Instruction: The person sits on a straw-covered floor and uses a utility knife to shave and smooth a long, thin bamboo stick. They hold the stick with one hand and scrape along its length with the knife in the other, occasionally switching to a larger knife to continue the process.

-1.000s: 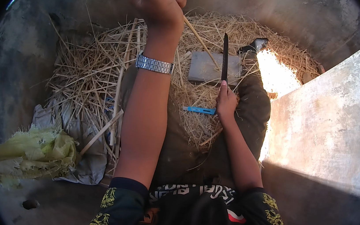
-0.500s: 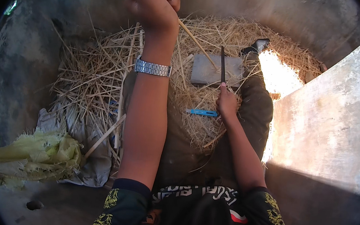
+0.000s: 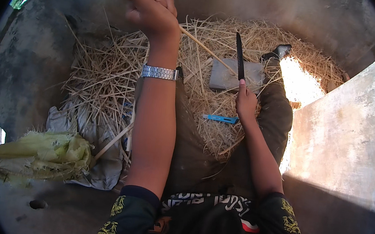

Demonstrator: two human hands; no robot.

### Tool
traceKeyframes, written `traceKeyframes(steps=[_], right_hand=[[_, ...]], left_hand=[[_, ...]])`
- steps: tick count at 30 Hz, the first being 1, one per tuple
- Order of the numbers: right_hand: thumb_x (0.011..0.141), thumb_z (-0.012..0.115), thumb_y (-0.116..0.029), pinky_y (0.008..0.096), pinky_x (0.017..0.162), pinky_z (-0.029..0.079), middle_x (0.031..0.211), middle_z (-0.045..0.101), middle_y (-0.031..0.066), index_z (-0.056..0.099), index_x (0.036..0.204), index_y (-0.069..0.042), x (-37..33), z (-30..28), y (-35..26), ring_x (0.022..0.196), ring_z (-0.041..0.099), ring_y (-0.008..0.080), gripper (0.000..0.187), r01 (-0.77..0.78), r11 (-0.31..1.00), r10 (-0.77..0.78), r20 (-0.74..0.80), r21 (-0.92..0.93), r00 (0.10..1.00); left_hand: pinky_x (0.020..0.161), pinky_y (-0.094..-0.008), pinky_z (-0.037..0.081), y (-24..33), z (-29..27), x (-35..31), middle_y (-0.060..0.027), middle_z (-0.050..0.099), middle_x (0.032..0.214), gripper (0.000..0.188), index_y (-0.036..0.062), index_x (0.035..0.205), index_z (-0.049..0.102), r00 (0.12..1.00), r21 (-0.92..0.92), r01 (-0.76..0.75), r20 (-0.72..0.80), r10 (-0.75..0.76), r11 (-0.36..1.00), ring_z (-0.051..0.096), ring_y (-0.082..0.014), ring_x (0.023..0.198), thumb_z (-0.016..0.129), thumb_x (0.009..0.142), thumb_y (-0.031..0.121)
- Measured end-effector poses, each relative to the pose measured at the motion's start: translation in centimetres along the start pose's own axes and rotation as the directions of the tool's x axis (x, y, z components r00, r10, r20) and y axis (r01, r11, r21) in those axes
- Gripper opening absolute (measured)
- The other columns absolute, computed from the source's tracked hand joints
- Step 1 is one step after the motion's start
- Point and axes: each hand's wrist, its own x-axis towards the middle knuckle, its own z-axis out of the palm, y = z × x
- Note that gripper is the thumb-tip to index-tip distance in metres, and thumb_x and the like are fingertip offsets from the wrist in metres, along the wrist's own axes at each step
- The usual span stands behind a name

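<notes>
My left hand [image 3: 153, 15], raised at the upper left, is closed around a long, thin pale strip [image 3: 207, 49] that looks like bamboo or cane. One end of the strip curves off past the upper left edge; the other slopes down to a grey block [image 3: 222, 78], beside the knife. In my right hand [image 3: 246, 104] is a knife [image 3: 239, 56] with a long dark blade, its tip pointing away from me over the block. The blade crosses in front of the strip's low end; whether they touch I cannot tell. A blue box cutter [image 3: 222, 119] lies on shavings by my right wrist.
Straw-like shavings [image 3: 105, 70] are heaped around the block and between my legs. At the left lie a yellow-green sack [image 3: 40, 153] and grey sheeting [image 3: 107, 172]. Concrete walls [image 3: 348, 130] stand close on both sides and ahead. A hole [image 3: 38, 204] marks the floor.
My left hand has come slightly lower, and more of the strip shows beyond it. The knife and right hand have shifted a little up and right, along with the whole view.
</notes>
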Motion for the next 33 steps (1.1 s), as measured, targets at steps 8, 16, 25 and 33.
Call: traceKeyframes(steps=[8, 16, 25, 33], right_hand=[[0.108, 0.046, -0.049, 0.0454, 0.063, 0.047, 0.060, 0.053, 0.0151, 0.059, 0.083, 0.006, -2.0, -0.1, -0.7, 0.058, 0.055, 0.0279, 0.062, 0.301, 0.952, -0.289, -0.154, 0.061, 0.945], [0.106, 0.052, -0.048, 0.0389, 0.058, 0.045, 0.058, 0.053, 0.0117, 0.062, 0.082, 0.005, -2.9, -4.3, -6.6, 0.057, 0.056, 0.0203, 0.059, 0.243, 0.970, -0.236, -0.192, 0.011, 0.952], [0.105, 0.047, -0.054, 0.0533, 0.072, 0.047, 0.080, 0.067, 0.0288, 0.068, 0.094, 0.007, -2.1, -1.1, 1.4, 0.074, 0.062, 0.0482, 0.066, 0.041, 0.961, -0.057, -0.050, -0.274, 0.997], [0.107, 0.054, -0.037, 0.0340, 0.056, 0.043, 0.064, 0.053, 0.0099, 0.060, 0.088, 0.003, -5.9, -5.0, -6.4, 0.058, 0.052, 0.0126, 0.045, 0.476, 0.864, -0.450, -0.171, 0.164, 0.876]], left_hand=[[0.041, -0.0281, 0.018, 0.1, 1.3, -0.1, 0.0033, 0.019, 0.052, 0.071, 0.0176, 0.073, 0.023, 1.000, 0.007, -0.014, 0.011, 0.013, 1.000, 0.021, -0.0107, 0.041, 0.027, 0.092, 0.085], [0.040, -0.0282, 0.020, 0.3, 0.7, -0.3, 0.0030, 0.022, 0.053, 0.069, 0.0171, 0.072, 0.024, 0.998, 0.013, 0.044, -0.037, -0.044, 0.999, 0.021, -0.0104, 0.041, 0.029, 0.095, 0.082], [0.033, -0.0246, 0.019, 0.5, 2.1, -0.8, 0.0059, 0.021, 0.049, 0.069, 0.0186, 0.063, 0.022, 0.995, -0.065, 0.053, -0.086, -0.059, 0.996, 0.021, -0.0066, 0.036, 0.035, 0.097, 0.078], [0.038, -0.0289, 0.021, 0.4, 2.5, -1.2, 0.0036, 0.021, 0.052, 0.068, 0.0176, 0.072, 0.025, 0.999, -0.033, -0.036, -0.020, 0.035, 0.999, 0.020, -0.0098, 0.039, 0.029, 0.096, 0.080]])
